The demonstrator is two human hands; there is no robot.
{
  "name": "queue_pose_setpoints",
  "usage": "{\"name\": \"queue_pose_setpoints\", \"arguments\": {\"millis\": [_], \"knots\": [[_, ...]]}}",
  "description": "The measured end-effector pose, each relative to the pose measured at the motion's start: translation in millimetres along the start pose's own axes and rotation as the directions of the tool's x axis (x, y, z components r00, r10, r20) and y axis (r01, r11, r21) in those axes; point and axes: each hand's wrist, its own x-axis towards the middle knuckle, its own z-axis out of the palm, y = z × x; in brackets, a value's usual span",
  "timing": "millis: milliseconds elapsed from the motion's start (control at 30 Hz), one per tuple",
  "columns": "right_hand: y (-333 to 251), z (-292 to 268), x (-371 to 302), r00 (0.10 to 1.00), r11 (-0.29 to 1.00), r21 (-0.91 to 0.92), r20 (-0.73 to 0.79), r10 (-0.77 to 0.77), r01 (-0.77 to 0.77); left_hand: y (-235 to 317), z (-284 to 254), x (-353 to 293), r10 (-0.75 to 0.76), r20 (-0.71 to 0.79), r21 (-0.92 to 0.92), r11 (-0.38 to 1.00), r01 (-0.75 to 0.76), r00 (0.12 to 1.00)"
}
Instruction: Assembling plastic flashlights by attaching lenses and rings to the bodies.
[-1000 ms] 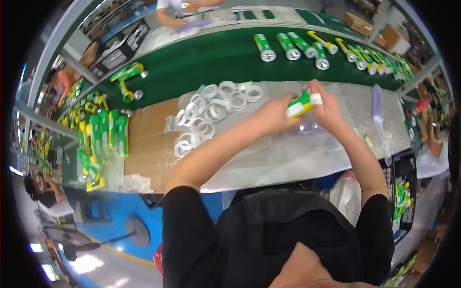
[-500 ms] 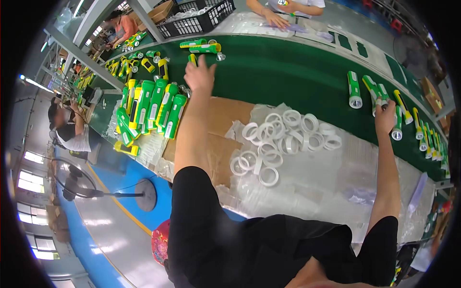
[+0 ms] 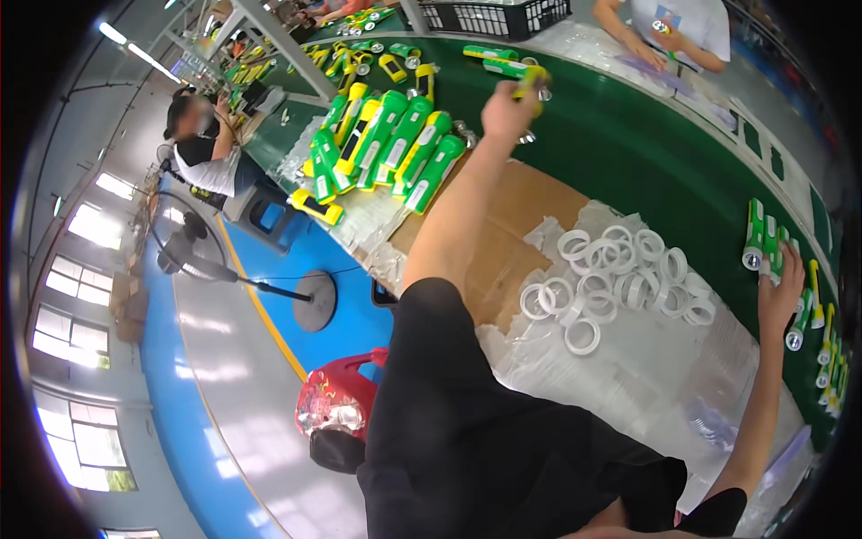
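Out over the green belt [image 3: 620, 148], my left hand [image 3: 508, 115] is closed around a yellow-and-green flashlight [image 3: 537, 87], which looks a little blurred. Two green flashlights [image 3: 505, 67] lie just beyond it. At the right, my right hand [image 3: 781, 292] reaches onto the belt with its fingers stretched over a group of green flashlights [image 3: 770, 241]; it touches them, and part of the group is hidden beneath it. A green flashlight [image 3: 752, 235] lies just left of those fingers. Left of my left arm, a pile of green-and-yellow flashlights [image 3: 386, 139] rests on the table.
White rings [image 3: 620, 269] lie heaped on the plastic-covered table, beside brown cardboard [image 3: 503, 234]. More flashlights [image 3: 826, 350] line the belt at far right. Across it, a person [image 3: 678, 36] works near a black crate [image 3: 494, 18]. A fan [image 3: 193, 242] stands on the floor at left.
My left hand, empty and spread before, now holds a flashlight. My right hand has loosened from a pinch among the flashlights to stretched fingers. The whole view has swung, shifting the scene rightward.
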Motion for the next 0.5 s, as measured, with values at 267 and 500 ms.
{"name": "queue_pose_setpoints", "arguments": {"millis": [267,500], "knots": [[-150.3,-132.7,13.6,0.722,0.707,0.682,0.583,-0.373,-0.186,161.9,-32.5,-203.6,0.676,0.617,-0.662,0.723,-0.199,0.403],[-146.5,-167.6,-94.7,0.529,0.369,0.592,0.806,-0.266,-0.717,175.7,-31.6,-296.0,0.472,0.862,-0.496,0.862,0.108,0.187]]}}
